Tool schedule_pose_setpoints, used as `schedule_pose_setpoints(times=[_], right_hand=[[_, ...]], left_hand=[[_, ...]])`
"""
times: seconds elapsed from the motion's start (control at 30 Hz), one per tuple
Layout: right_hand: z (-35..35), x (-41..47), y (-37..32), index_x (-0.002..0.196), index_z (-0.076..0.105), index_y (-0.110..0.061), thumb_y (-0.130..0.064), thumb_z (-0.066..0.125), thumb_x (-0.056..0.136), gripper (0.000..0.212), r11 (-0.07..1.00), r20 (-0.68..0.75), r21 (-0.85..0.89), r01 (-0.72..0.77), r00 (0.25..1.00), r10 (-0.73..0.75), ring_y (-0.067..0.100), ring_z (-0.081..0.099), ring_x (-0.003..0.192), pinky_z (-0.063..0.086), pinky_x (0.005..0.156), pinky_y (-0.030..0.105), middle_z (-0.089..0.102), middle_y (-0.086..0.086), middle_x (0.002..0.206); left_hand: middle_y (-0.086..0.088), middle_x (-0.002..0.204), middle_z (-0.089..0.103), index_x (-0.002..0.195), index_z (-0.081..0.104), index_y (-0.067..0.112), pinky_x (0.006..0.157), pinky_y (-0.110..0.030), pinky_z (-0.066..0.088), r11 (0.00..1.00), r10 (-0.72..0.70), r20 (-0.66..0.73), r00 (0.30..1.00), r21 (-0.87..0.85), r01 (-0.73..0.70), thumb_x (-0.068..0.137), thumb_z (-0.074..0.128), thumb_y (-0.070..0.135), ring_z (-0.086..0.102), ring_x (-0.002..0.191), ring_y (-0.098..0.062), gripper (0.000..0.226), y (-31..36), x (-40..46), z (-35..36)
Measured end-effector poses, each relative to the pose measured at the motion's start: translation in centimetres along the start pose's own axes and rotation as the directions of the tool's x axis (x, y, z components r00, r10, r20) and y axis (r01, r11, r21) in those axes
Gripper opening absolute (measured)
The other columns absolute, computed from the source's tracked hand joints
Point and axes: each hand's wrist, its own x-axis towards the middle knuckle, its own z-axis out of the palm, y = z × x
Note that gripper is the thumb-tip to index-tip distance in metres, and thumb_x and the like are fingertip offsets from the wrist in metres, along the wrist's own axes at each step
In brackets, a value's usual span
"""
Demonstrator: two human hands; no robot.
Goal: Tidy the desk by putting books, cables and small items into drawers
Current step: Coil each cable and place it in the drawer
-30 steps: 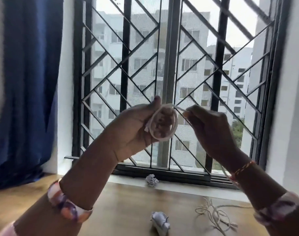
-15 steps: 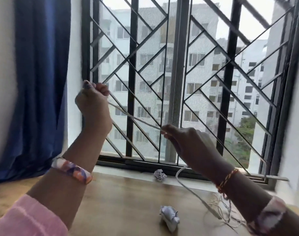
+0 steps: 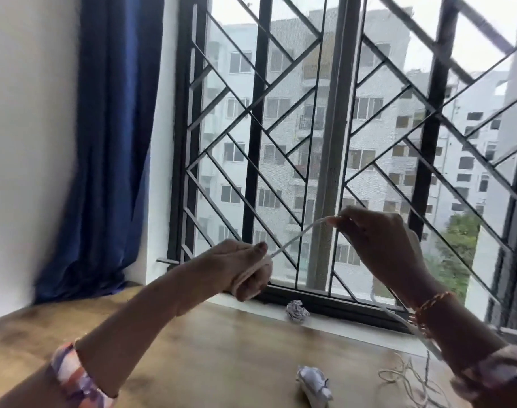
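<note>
A white cable [image 3: 292, 238] stretches taut between my two hands, held up in front of the window. My left hand [image 3: 242, 269] grips one end, with loops of the cable wound over its fingers. My right hand [image 3: 378, 245] pinches the cable higher up, at the right. From there the cable drops behind my right wrist and runs down toward the wooden desk [image 3: 210, 348]. A thin tangled string [image 3: 404, 378] lies on the desk at the lower right.
Two crumpled paper balls lie on the desk: one by the window sill [image 3: 297, 310], one near the front edge [image 3: 313, 384]. A barred window [image 3: 327, 142] fills the back. A blue curtain [image 3: 110, 142] hangs at the left.
My left hand has dropped from high at the left to lower near the middle. My right hand has risen. The cable between them now slopes up to the right.
</note>
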Motion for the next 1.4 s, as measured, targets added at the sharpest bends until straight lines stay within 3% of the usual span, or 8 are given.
schedule_pose_setpoints(times=[0.13,0.33,0.57,0.67,0.83,0.97,1.17,1.4], right_hand=[[0.9,-0.9,-0.8,0.052,0.048,-0.022,-0.079,0.023,0.079,0.068,0.999,0.013,0.025,-0.033,0.999,0.033,0.013,0.034,0.036,0.024,0.04,0.022,0.029,-0.007,0.035],[1.9,-1.1,-2.5,0.061,0.048,-0.02,-0.059,0.037,0.091,0.05,0.997,0.04,-0.067,0.043,0.998,-0.04,0.032,0.054,0.045,0.032,0.045,0.026,0.049,0.001,0.044],[2.0,-3.2,-6.0,0.069,0.054,-0.02,-0.047,0.043,0.092,0.037,0.971,0.097,-0.126,0.203,0.977,-0.192,0.026,0.059,0.042,0.04,0.038,0.026,0.057,-0.001,0.051],[1.0,-2.8,-6.7,0.072,0.057,-0.02,-0.044,0.046,0.09,0.032,0.956,0.05,-0.161,0.245,0.969,-0.241,0.023,0.058,0.039,0.041,0.037,0.025,0.058,-0.003,0.05],[-1.8,-0.7,-6.5,0.078,0.061,-0.017,-0.047,0.044,0.092,0.036,0.951,-0.052,-0.196,0.239,0.966,-0.253,0.026,0.061,0.044,0.036,0.046,0.024,0.06,0.002,0.053],[-2.3,1.3,-6.3,0.084,0.061,-0.019,-0.056,0.037,0.089,0.044,0.973,-0.069,-0.152,0.176,0.98,-0.188,0.031,0.063,0.054,0.04,0.05,0.029,0.063,0.006,0.062],[0.4,0.2,-9.1,0.077,0.054,-0.019,-0.055,0.028,0.092,0.047,0.971,0.021,-0.078,0.225,0.974,-0.224,0.028,0.059,0.041,0.036,0.043,0.023,0.055,0.003,0.047],[0.1,-2.2,-16.5,0.078,0.04,-0.021,-0.037,0.04,0.097,0.025,0.926,0.22,-0.008,0.377,0.904,-0.367,0.027,0.06,0.051,0.017,0.04,0.022,0.058,0.002,0.058]], left_hand=[[-0.006,0.07,0.067,0.073,0.07,0.007,0.058,-0.023,0.055,0.679,0.056,-0.204,0.977,-0.71,-0.187,0.079,0.055,0.034,0.065,0.06,-0.014,0.032,3.5,-1.3,1.1],[-0.002,0.052,0.058,0.07,0.052,0.009,0.047,-0.018,0.051,0.214,-0.078,-0.617,0.783,-0.777,-0.592,0.099,0.039,0.026,0.057,0.046,-0.008,0.037,6.2,0.9,-2.4],[-0.001,0.066,0.053,0.071,0.047,0.01,0.057,-0.02,0.051,0.511,-0.173,-0.916,0.363,-0.398,-0.761,0.102,0.03,0.019,0.055,0.047,-0.006,0.037,4.3,2.5,-5.1],[-0.003,0.071,0.058,0.073,0.052,0.007,0.062,-0.018,0.048,0.868,0.374,-0.921,0.106,0.308,-0.388,0.099,0.032,0.014,0.056,0.056,-0.001,0.033,2.2,2.2,-5.5],[-0.013,0.082,0.063,0.091,0.058,0.005,0.057,-0.024,0.042,0.194,0.652,-0.26,0.712,0.965,0.175,0.097,0.038,0.028,0.058,0.065,-0.02,0.031,0.0,-1.2,-3.7],[0.001,0.06,0.057,0.064,0.058,0.014,0.056,-0.025,0.047,0.948,0.025,-0.142,0.99,0.318,0.022,0.09,0.042,0.046,0.052,0.055,-0.01,0.044,2.9,-4.0,-0.3],[0.0,0.062,0.066,0.064,0.069,0.011,0.059,-0.019,0.055,0.721,0.26,-0.449,0.855,-0.499,-0.482,0.083,0.048,0.037,0.063,0.058,-0.008,0.039,8.8,-5.8,-0.8],[0.002,0.077,0.06,0.081,0.054,0.016,0.072,-0.015,0.051,0.841,0.416,-0.816,0.401,0.179,-0.51,0.1,0.035,0.015,0.061,0.069,-0.001,0.026,5.9,-3.0,-2.4]])
